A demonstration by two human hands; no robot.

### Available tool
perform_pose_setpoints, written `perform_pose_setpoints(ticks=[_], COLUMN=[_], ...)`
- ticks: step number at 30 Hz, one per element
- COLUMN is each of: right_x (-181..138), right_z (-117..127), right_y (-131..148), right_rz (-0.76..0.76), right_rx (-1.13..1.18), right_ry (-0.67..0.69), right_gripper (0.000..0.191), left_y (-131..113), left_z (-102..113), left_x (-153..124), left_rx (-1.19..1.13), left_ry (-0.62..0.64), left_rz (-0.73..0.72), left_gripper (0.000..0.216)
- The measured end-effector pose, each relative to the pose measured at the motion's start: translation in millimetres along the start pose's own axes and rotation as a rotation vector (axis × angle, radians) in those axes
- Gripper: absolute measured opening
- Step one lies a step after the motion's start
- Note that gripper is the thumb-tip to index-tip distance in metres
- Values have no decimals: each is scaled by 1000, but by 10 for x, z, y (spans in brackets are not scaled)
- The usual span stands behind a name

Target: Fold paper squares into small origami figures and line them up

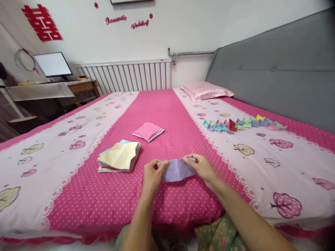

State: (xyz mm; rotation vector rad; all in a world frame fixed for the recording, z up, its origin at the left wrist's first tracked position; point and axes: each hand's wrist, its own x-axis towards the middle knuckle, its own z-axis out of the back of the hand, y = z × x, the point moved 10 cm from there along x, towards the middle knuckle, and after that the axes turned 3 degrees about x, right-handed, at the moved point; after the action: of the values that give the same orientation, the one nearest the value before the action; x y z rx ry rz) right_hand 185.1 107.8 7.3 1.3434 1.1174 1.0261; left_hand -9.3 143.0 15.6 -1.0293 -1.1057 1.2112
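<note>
A folded lilac paper point(176, 170) rests on the pink dotted bedspread point(162, 115) near the bed's front edge. My left hand point(152, 175) pinches its left end with closed fingers. My right hand point(202, 168) pinches its upper right edge the same way. To the left of my hands lies a stack of creased coloured sheets with a pale yellow one on top point(119, 157). Farther back sits a smaller stack of pink sheets point(148, 131).
A row of several small folded paper pieces in mixed colours point(243, 123) lies on the right side of the bed. A pink pillow point(206, 90) rests by the grey headboard point(277, 69). A radiator point(125, 76), desk and monitor point(53, 64) stand beyond the bed.
</note>
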Motion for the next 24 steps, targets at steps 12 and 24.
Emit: perform_pose_setpoints(ticks=[12,24], right_x=[-43,-176], right_z=[-36,29], right_y=[-107,562], right_rz=[-208,460], right_rx=[329,-209], right_ry=[52,-46], right_gripper=[20,30], left_y=[93,167], left_z=[-74,-230], left_x=[-27,-151], left_rx=[-245,-396], left_ry=[36,41], left_rz=[152,311], left_gripper=[41,45])
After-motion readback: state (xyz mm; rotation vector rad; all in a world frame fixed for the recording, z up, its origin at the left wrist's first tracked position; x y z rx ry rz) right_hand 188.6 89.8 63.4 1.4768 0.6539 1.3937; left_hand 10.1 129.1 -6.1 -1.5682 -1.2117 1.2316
